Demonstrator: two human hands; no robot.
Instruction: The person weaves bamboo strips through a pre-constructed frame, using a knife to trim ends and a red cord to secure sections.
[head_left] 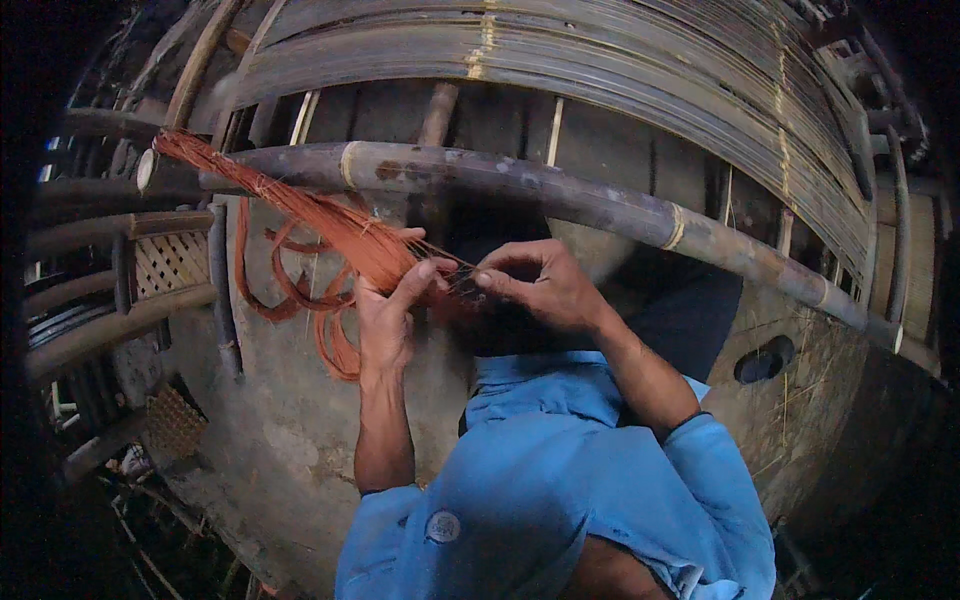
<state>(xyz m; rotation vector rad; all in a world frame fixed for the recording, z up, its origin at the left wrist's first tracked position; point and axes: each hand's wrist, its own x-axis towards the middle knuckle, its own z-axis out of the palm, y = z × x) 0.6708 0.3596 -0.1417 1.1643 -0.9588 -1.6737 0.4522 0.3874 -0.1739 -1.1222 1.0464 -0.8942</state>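
Note:
A long bundle of orange-red threads (310, 215) runs from the far left end of a bamboo pole down toward my lap. My left hand (390, 305) is closed round its near end, thumb on top. Close by on the right, my right hand (545, 285) pinches thin dark strands that come off the bundle, thumb against forefinger. Loose loops of the same thread (340, 345) hang down to the left of my left wrist. The strand ends between the hands are too fine and dark to make out singly.
A thick bamboo pole (560, 190) crosses in front of me. Beyond it rises a platform of bamboo slats (640, 70). To the left stands a bamboo frame with a woven lattice panel (172, 262). A dark sandal (764, 360) lies on the grey floor (280, 450) at right.

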